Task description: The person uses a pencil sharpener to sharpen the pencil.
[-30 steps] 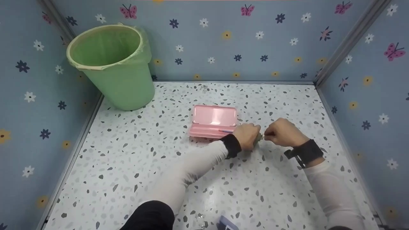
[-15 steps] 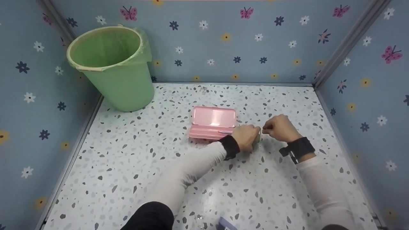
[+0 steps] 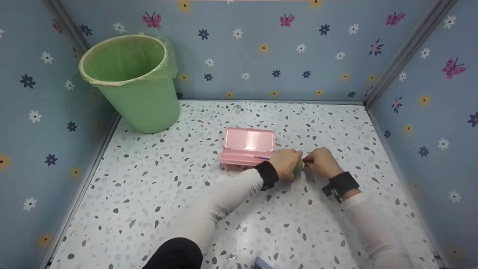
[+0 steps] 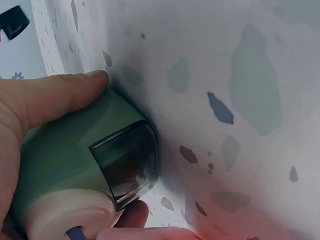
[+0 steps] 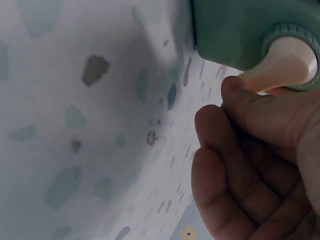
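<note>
My left hand (image 3: 286, 164) holds a green crank pencil sharpener (image 4: 65, 145) down against the speckled table, thumb along its top. The sharpener has a dark see-through shavings window (image 4: 127, 162) and a cream front. A blue pencil (image 4: 76, 233) goes into that front; in the head view a thin pencil shaft reaches left from my left hand, over the pink case. On the sharpener's other side my right hand (image 3: 323, 162) pinches the cream crank handle (image 5: 287, 62) between thumb and fingers. In the head view, my left hand hides most of the sharpener.
An open pink pencil case (image 3: 248, 140) lies just left of my left hand. Far left stands a green lined bin (image 3: 143, 104). A bluish-purple object (image 3: 263, 263) shows at the near edge. Flower-patterned panels (image 3: 239, 52) wall in the table.
My right hand has gone up and then back down beside the sharpener with the crank, ending closer to my left hand. My left hand stays on the sharpener.
</note>
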Motion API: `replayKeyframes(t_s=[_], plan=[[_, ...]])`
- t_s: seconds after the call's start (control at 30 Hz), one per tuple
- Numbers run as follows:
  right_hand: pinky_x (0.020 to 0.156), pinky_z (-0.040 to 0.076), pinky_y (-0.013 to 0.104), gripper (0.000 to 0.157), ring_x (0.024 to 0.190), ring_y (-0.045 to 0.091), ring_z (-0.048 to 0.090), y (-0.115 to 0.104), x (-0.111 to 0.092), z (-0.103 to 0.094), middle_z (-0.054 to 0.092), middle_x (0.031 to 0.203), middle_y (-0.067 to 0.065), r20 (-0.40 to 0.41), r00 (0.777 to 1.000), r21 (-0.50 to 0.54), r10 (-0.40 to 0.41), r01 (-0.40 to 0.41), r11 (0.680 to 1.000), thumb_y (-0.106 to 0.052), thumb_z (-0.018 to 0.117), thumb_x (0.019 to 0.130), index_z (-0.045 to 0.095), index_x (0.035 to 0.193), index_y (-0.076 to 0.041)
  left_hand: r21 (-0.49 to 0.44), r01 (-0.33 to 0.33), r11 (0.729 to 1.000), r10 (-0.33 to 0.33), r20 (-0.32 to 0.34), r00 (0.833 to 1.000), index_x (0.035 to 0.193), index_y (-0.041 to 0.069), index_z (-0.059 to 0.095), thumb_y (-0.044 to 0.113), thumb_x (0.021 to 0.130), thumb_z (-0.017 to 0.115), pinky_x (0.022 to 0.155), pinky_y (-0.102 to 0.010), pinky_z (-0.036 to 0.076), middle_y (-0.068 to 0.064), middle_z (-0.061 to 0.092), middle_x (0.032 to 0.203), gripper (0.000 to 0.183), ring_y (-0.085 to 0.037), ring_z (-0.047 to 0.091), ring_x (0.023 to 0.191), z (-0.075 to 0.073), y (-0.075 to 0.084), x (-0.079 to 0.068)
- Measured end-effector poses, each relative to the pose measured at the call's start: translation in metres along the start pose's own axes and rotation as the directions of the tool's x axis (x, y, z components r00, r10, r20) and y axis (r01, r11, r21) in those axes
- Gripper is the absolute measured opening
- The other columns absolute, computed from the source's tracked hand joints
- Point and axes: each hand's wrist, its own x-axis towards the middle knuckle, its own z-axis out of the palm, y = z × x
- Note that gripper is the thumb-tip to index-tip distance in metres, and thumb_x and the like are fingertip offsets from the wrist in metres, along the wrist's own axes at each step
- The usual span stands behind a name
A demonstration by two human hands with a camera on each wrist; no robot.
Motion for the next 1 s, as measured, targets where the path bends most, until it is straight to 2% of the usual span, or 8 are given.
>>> replayKeyframes(t_s=[0.13,0.23,0.37,0.53,0.77,1.0], plan=[[0.049,0.045,0.030,0.009,0.051,0.008,0.052,-0.004,-0.004,0.007,0.060,0.062,-0.009,-0.012,0.999,0.014,0.035,-0.035,0.999,-0.010,0.070,0.069,0.073,0.073,-0.017,0.001,0.021,1.000,-0.021,-0.043,0.999,0.090,0.017,0.049,0.035,0.063,0.068,0.048,-0.033,0.042,0.002,0.048,0.072,0.038,-0.017,0.048,0.058,0.003,-0.003,-0.001],[0.042,0.039,0.030,0.008,0.045,0.010,0.046,-0.006,-0.006,0.010,0.054,0.054,-0.010,0.011,0.999,0.013,0.038,-0.038,0.999,-0.009,0.069,0.070,0.071,0.065,-0.015,-0.004,0.035,0.999,-0.035,-0.055,0.998,0.087,0.018,0.048,0.037,0.067,0.064,0.046,-0.033,0.041,0.002,0.048,0.069,0.032,-0.018,0.047,0.056,0.003,-0.003,0.000],[0.039,0.036,0.030,0.013,0.041,0.012,0.043,-0.009,-0.011,0.010,0.048,0.048,-0.010,0.068,0.997,-0.036,0.026,-0.024,0.999,-0.007,0.069,0.069,0.066,0.059,-0.014,-0.007,0.043,0.999,-0.043,-0.051,0.998,0.086,0.018,0.048,0.035,0.061,0.066,0.045,-0.033,0.040,0.002,0.047,0.068,0.036,-0.018,0.047,0.055,0.003,-0.001,-0.001],[0.043,0.036,0.031,0.011,0.044,0.014,0.043,-0.013,-0.016,0.011,0.048,0.051,-0.010,0.101,0.995,-0.091,0.021,-0.012,0.996,-0.006,0.071,0.066,0.065,0.061,-0.014,-0.012,0.044,0.999,-0.045,-0.057,0.997,0.085,0.017,0.048,0.034,0.057,0.068,0.044,-0.033,0.040,0.002,0.048,0.067,0.038,-0.018,0.047,0.054,0.002,0.002,-0.002],[0.042,0.037,0.031,0.011,0.044,0.014,0.046,-0.021,-0.018,0.011,0.050,0.049,-0.012,0.157,0.985,-0.062,0.068,-0.058,0.996,-0.008,0.071,0.064,0.067,0.063,-0.018,-0.027,0.058,0.998,-0.060,-0.048,0.997,0.084,0.018,0.048,0.034,0.054,0.070,0.044,-0.034,0.040,0.003,0.048,0.067,0.040,-0.018,0.047,0.055,0.000,-0.001,-0.001],[0.040,0.035,0.029,0.012,0.042,0.012,0.042,-0.030,-0.025,0.002,0.046,0.048,-0.015,0.177,0.984,-0.143,-0.019,0.045,0.989,-0.009,0.071,0.060,0.066,0.060,-0.020,-0.016,0.056,0.998,-0.057,-0.054,0.997,0.085,0.017,0.050,0.037,0.052,0.072,0.044,-0.035,0.041,0.003,0.048,0.067,0.044,-0.017,0.047,0.054,0.001,0.002,-0.001]])
